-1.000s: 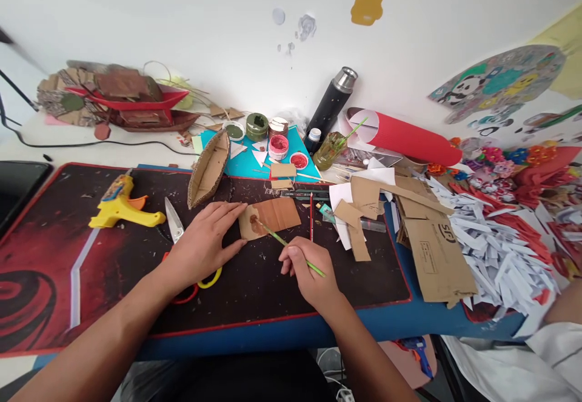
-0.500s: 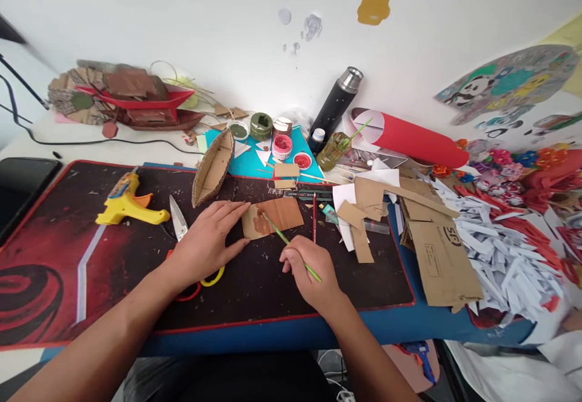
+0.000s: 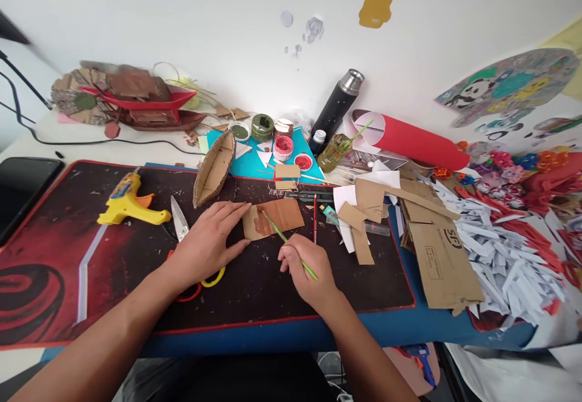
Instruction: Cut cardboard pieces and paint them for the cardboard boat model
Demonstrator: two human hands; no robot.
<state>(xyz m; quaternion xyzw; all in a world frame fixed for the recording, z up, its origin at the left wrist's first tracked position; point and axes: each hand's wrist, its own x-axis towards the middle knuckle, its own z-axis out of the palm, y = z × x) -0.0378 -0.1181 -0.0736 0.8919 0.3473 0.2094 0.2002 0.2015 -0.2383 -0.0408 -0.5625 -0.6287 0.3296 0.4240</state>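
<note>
Head view: cardboard [image 3: 290, 213] part-painted brown; right fingers [image 3: 285, 254] pinch green brush [image 3: 278, 232]; left fingers [image 3: 231, 215] spread.

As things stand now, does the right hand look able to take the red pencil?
Probably yes: the red pencil lies just beyond the right hand and nothing visible covers it. However, this hand holds the green paintbrush, which it would likely need to put down first.

from the wearer's head, one view looks forward and down, close over both hands [image 3: 207, 247], toward the wall [image 3: 218, 38].
</note>
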